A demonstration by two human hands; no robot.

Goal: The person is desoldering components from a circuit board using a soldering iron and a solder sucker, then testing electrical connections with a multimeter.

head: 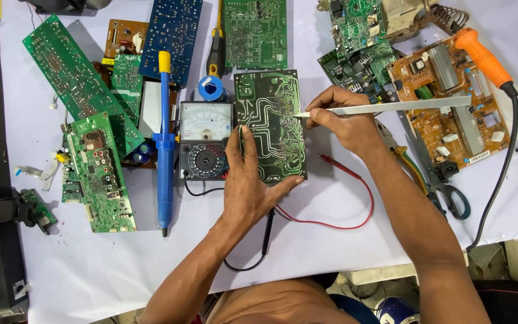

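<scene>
The left hand (248,186) lies nearest, palm down on the lower left of the board (271,126), fingers spread flat along its left edge and thumb hooked on the bottom edge, pressing it to the white sheet (91,264) rather than closed round it. The board sits mid-table, solder side up, just right of the meter (205,141) and touching it or nearly so. The black lead (265,237) runs out from under the wrist; the red lead (343,198) loops to the right, its probe lying idle beside the board.

The right hand (346,123) is pinched shut on a flat metal strip (385,108), held like a pen, its pale tip resting on the board's right edge, about the upper middle. The long tail of the strip points off to the right (so the grip is close to the tip, which gives control).

To work this well, I judge the tip should stay at a low angle and move in short strokes along the trace, not across it, with the left hand kept firm so the board cannot skate. Light pressure matters: copper tracks lift easily, and a slip would run toward the left fingers.

Further out lie a blue solder sucker (164,144) left of the meter, green boards (94,174) beyond it, pliers (406,162) and scissors (445,189) right of the forearm, a brown board (451,114), and an orange-handled iron (481,57) at the far right.
</scene>
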